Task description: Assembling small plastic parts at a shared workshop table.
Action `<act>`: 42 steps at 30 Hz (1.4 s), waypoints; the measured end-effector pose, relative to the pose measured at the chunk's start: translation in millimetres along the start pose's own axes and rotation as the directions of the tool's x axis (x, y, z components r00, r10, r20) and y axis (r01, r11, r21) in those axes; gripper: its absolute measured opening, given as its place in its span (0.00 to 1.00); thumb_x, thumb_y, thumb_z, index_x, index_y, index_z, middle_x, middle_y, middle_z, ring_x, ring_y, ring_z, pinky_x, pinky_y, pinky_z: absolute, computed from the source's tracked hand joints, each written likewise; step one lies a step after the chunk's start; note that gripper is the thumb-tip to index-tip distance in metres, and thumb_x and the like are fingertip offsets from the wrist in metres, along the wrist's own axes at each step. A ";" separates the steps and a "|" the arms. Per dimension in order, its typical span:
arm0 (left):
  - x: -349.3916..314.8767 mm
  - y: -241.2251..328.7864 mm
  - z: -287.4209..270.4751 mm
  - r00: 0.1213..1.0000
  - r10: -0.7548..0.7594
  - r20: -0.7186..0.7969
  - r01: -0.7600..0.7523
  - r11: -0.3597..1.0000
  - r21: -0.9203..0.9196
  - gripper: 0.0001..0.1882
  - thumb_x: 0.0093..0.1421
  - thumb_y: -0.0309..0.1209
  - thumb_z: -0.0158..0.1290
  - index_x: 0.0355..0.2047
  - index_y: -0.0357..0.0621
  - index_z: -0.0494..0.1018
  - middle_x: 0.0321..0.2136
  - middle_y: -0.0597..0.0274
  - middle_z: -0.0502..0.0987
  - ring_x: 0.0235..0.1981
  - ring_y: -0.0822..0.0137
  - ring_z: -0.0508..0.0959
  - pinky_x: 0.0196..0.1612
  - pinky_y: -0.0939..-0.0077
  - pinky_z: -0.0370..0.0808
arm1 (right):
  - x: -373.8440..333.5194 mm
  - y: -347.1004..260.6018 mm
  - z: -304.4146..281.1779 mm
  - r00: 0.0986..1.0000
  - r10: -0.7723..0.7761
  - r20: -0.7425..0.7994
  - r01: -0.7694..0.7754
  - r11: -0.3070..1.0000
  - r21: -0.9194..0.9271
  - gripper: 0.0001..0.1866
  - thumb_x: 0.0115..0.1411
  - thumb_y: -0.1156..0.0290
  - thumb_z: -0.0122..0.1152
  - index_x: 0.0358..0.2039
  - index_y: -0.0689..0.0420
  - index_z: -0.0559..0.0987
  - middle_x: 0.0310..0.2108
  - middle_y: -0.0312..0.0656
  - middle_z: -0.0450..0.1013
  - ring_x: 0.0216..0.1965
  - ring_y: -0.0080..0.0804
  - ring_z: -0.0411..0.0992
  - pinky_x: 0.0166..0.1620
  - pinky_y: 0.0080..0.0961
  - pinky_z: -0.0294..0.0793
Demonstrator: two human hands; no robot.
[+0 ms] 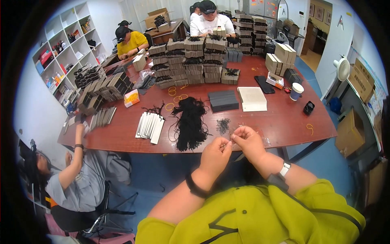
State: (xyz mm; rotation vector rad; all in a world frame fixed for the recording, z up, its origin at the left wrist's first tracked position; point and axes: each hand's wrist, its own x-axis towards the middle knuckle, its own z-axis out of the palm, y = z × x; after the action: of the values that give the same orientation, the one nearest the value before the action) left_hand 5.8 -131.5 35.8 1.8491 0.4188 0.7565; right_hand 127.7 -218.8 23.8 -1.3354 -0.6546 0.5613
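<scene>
Both my hands meet at the near edge of the red-brown table. My left hand is closed in a pinch, fingertips almost touching those of my right hand, which pinches too. Something thin and dark shows between them, too small to name. Just beyond lies a small heap of tiny black pieces. A large bundle of black tasselled cords spreads to the left of it. Further left are stacked white strips, with black cords at their far end.
A dark grey block and a cream tray-like box sit beyond my hands. Tall stacks of grey bundles fill the far side. A paper cup and phone stand right. A co-worker sits left; others work across.
</scene>
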 end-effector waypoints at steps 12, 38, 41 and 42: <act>-6.1 24.1 -4.0 0.998 0.064 -0.028 -0.061 0.993 0.096 0.06 0.56 0.28 0.54 0.27 0.37 0.71 0.16 0.68 0.70 0.18 0.81 0.67 0.23 0.84 0.65 | -6.7 0.6 2.7 0.984 -0.151 -0.091 0.137 0.980 -0.145 0.12 0.54 0.77 0.60 0.31 0.58 0.65 0.26 0.35 0.72 0.27 0.15 0.69 0.31 0.15 0.70; 8.3 -1.1 -11.1 0.987 -0.139 0.082 0.160 0.907 -0.390 0.05 0.59 0.27 0.53 0.32 0.38 0.73 0.25 0.70 0.74 0.27 0.82 0.69 0.31 0.88 0.66 | -32.0 -10.5 -2.1 0.984 0.139 0.116 -0.135 0.990 -0.038 0.14 0.59 0.68 0.57 0.41 0.66 0.76 0.36 0.42 0.76 0.37 0.23 0.73 0.42 0.21 0.72; 6.0 0.4 -5.3 0.975 -0.157 0.158 0.218 0.821 -0.528 0.05 0.59 0.28 0.53 0.32 0.39 0.73 0.23 0.72 0.72 0.23 0.83 0.67 0.26 0.90 0.63 | -31.5 -17.2 5.3 0.961 0.230 0.152 -0.259 0.942 0.214 0.15 0.60 0.67 0.57 0.42 0.66 0.76 0.37 0.42 0.75 0.38 0.24 0.72 0.45 0.21 0.72; 3.9 3.4 -4.5 0.968 -0.163 0.188 0.238 0.830 -0.505 0.05 0.60 0.29 0.52 0.32 0.40 0.73 0.22 0.72 0.72 0.21 0.84 0.66 0.23 0.90 0.61 | -31.5 -19.8 7.4 0.955 0.237 0.176 -0.283 0.906 0.315 0.15 0.59 0.68 0.57 0.42 0.66 0.77 0.37 0.42 0.75 0.38 0.25 0.72 0.45 0.21 0.72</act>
State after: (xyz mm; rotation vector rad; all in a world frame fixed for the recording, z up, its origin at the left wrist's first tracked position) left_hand 5.5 -127.4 41.2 1.3042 0.2755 0.5261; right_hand 100.4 -239.0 40.8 -1.0708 -0.4626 0.9448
